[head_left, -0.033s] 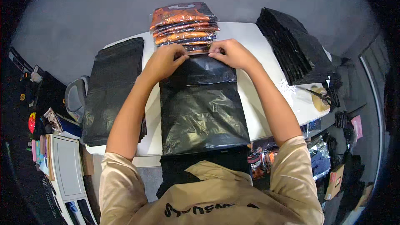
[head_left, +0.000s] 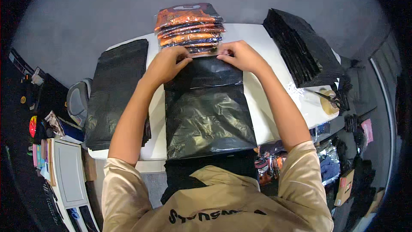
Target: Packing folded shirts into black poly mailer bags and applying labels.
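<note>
A black plastic mailing bag [head_left: 206,120] lies flat in front of me on the white table, its near end hanging over the table's edge. Its far part [head_left: 210,72] shows a crosswise fold line. At the far edge of the bag, my left hand [head_left: 175,62] pinches the left corner between thumb and fingers. The opposite corner is pinched in my right hand [head_left: 238,56]. Just beyond both hands rises a stack of folded orange and dark garments in clear plastic [head_left: 190,25]. Whatever is inside the bag cannot be seen.
On the left lies a pile of flat black bags [head_left: 116,90], and another thick pile [head_left: 296,45] stands at the far right. Scissors [head_left: 326,97] rest by a roll of tape [head_left: 329,105] near the table's right edge. Packed garments [head_left: 271,163] sit below the table.
My hands have moved slightly apart along the bag's far edge, the left one leftward and the right one rightward. The bag has barely shifted.
</note>
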`<state>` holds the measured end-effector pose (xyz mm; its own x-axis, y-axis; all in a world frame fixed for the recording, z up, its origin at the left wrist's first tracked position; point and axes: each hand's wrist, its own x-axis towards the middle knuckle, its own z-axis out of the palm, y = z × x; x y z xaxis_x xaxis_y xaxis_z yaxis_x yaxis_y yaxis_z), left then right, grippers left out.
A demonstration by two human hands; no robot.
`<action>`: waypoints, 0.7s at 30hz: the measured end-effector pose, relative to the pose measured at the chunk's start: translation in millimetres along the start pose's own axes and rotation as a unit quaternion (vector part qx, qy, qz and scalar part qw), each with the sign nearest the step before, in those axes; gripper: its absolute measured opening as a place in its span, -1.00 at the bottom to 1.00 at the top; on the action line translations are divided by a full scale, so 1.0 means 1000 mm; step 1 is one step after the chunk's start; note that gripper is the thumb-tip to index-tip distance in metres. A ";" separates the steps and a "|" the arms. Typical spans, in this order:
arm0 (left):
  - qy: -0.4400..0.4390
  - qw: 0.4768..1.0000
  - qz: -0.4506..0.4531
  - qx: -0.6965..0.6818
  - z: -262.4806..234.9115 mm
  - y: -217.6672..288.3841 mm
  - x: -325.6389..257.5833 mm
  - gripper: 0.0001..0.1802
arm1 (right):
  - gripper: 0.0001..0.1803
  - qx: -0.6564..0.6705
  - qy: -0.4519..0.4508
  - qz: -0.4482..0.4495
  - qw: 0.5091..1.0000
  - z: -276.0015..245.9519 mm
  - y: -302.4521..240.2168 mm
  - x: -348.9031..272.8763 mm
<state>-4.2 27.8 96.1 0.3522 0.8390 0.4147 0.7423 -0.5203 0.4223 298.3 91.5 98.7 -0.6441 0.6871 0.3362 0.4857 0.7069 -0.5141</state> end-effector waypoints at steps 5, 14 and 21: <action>-0.012 0.999 -0.039 0.033 -0.031 -0.007 -0.034 -0.79 | -0.84 -0.009 0.006 0.021 1.000 -0.024 -0.001 -0.033; 0.068 0.994 -0.081 0.003 -0.052 -0.009 -0.074 -0.81 | -0.84 -0.031 0.070 0.053 0.996 -0.042 0.006 -0.063; 0.089 0.994 -0.069 -0.012 -0.057 0.007 -0.096 -0.82 | -0.88 -0.026 0.104 0.035 0.994 -0.040 -0.007 -0.083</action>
<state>-65.4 -65.4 105.2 0.1399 0.8629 0.4856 0.7623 -0.4069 0.5034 371.9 36.0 106.2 -0.4737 0.7511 0.4599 0.5590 0.6599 -0.5020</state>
